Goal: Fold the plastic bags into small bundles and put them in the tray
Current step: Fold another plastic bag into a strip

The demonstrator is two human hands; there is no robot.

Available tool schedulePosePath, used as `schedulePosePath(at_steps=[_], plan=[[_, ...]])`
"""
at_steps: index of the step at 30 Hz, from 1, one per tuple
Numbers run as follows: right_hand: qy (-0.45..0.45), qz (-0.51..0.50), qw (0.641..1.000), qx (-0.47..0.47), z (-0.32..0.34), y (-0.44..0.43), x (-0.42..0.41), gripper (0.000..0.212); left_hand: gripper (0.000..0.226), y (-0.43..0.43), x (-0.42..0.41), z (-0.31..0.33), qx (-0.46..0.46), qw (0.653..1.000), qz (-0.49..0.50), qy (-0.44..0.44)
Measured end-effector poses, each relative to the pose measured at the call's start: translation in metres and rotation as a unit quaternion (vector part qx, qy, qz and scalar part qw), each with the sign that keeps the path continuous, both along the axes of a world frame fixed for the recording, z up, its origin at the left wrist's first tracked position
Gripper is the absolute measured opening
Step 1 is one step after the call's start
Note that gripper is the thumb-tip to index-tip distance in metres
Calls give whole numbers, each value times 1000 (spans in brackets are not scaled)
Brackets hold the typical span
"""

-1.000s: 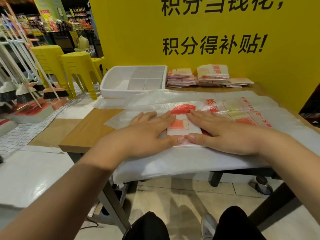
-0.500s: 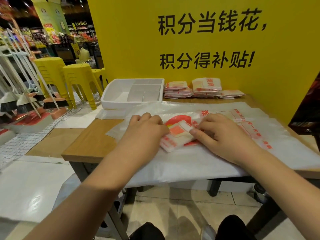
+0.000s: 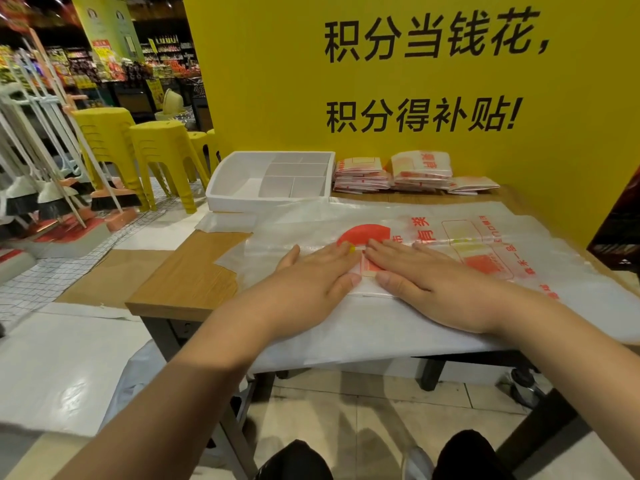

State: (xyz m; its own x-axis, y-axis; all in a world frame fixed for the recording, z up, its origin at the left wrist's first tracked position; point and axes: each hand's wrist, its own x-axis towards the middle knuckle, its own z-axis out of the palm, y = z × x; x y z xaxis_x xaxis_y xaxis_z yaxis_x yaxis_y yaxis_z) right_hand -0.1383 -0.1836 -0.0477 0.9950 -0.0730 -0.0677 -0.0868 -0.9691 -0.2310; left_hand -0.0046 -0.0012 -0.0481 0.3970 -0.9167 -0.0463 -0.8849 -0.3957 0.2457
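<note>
Two flat hands, left hand [image 3: 317, 273], right hand [image 3: 420, 275], folded bag [image 3: 369, 271] (mostly hidden) beneath

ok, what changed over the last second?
Half a second ago both hands pinched the folded bag and lifted its edge; now the left hand and right hand press it flat again. White tray, stacked bundles and spread bags stayed put.

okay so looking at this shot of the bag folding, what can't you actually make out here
All in the head view:
- Folded bag: mostly covered by the left hand and right hand; its shape and fold count are hidden.
- Tray: its near wall hides part of the floor, so any bundle there cannot be seen.
- Stacked bundles: too small to count.
- Print on the flat bags: blurred.
</note>
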Motion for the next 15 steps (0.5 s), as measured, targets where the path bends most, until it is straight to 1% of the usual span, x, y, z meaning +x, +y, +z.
schedulePosePath(at_steps=[5, 7, 12, 15], plan=[[58, 26, 998, -13, 6, -17, -4, 64, 53, 6, 18, 5, 65, 997, -28, 10], [69, 26, 997, -2, 8, -26, -9, 66, 53, 11, 24, 5, 74, 997, -26, 17], [64, 1, 997, 42, 10, -31, -17, 66, 54, 9, 22, 10, 100, 995, -24, 19], [38, -36, 997, 50, 14, -25, -19, 68, 55, 8, 17, 17, 102, 995, 3, 11]])
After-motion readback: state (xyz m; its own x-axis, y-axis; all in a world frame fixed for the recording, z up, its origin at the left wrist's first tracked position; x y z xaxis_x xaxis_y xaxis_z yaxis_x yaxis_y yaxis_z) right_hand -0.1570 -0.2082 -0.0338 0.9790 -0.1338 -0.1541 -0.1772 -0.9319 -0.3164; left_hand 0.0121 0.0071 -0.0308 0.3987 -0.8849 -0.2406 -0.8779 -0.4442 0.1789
